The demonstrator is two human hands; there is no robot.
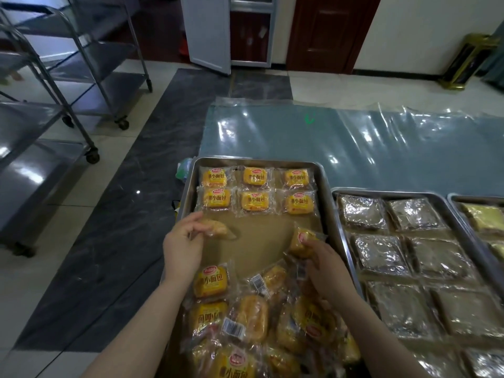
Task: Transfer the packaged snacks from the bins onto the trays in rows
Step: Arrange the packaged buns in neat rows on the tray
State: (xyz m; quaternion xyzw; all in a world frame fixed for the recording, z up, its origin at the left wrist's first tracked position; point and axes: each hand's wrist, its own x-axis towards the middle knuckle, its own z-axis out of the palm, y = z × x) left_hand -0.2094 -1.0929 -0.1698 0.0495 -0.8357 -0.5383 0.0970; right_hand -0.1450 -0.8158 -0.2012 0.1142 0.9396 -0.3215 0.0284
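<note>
My left hand [183,246] pinches a bun [218,227] over the bare middle of the tray [326,186], just below the two rows of six packs [256,190] at its far end. My right hand [326,264] grips another pack [301,241] at the tray's right side. A loose pile [256,320] fills the tray's near end. Right of the tray lies a second tray [351,255] of foil-wrapped squares [381,255].

We count six yellow bread packets [255,188] set in two rows of three, two more held in the hands, three metal trays [328,203], about nine dark wrapped packets [381,256], and a loose pile [253,323] we cannot count.
</note>
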